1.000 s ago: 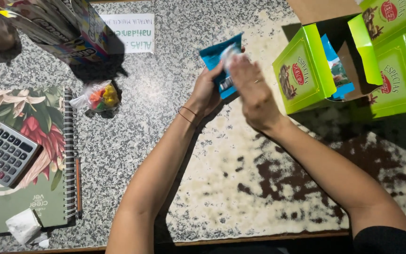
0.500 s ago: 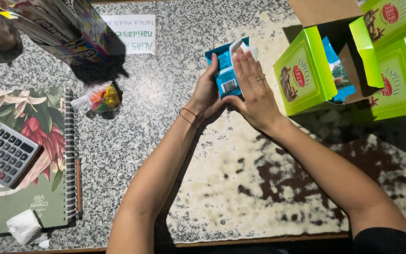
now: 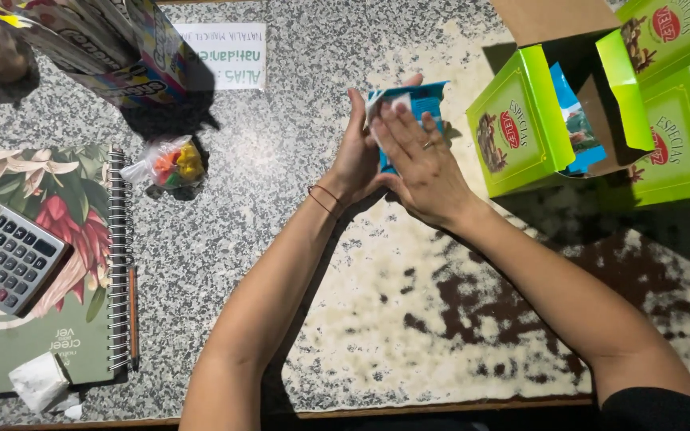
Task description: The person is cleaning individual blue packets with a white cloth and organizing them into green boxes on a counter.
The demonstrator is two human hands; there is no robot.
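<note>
hands — left (image 3: 358, 156), right (image 3: 421, 164) — pressed together, clamping blue packets (image 3: 423, 100).

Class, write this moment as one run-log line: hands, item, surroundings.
left hand + right hand: pressing blue packets between palms | nearby: open green box | surface: granite counter

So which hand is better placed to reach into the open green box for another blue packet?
Probably the right hand: it lies on the blue packets nearest the open green box; the left hand sits farther away.
</note>
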